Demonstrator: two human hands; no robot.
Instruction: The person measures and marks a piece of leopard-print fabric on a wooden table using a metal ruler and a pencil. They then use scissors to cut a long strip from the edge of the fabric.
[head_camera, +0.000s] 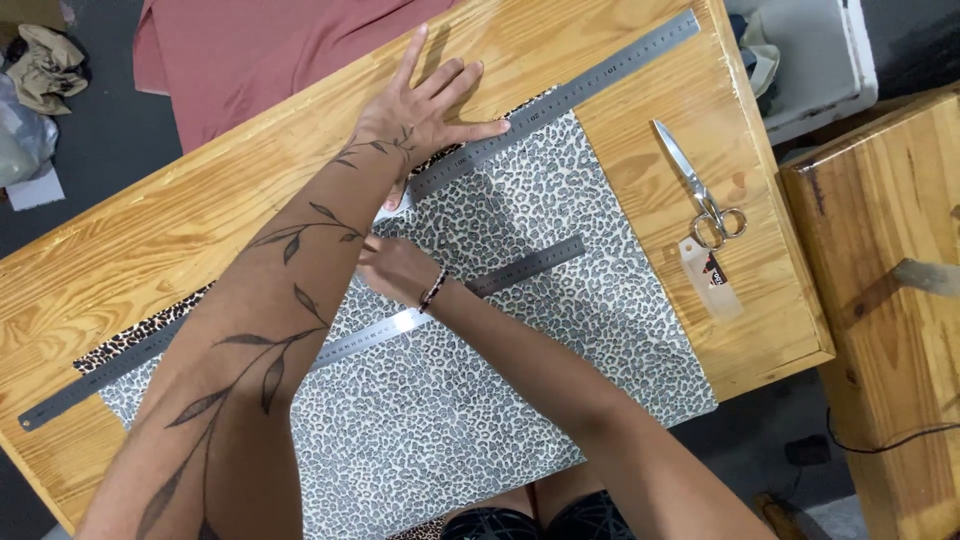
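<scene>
- Left hand (425, 115) lies flat, fingers splayed, palm pressing the long steel ruler (560, 100) down onto the leopard-print fabric (520, 400); nothing is gripped, it's pure downward pressure.
- Right hand (395, 268) is curled narrow just below the ruler's edge, pinching something small and pale, maybe chalk; too hidden by the left forearm to tell.
- Fabric lies spread flat on the wooden table (150, 240), its near part hanging over the table's front edge.
- Long ruler runs diagonally, low at the far left, high at the upper right, along the fabric's top edge. Its long axis follows that edge.
- Second, shorter ruler (520, 265) lies on the fabric roughly parallel to it, partly under the right wrist.
- Judgement: to do this well, keep left-hand weight near the working point so the ruler doesn't pivot, and keep the fabric unwrinkled under it.
- Scissors (700, 195) rest on bare wood to the right, tips pointing up-left, well apart from both hands.
- Pink cloth (260, 45) sits at the table's far edge.
</scene>
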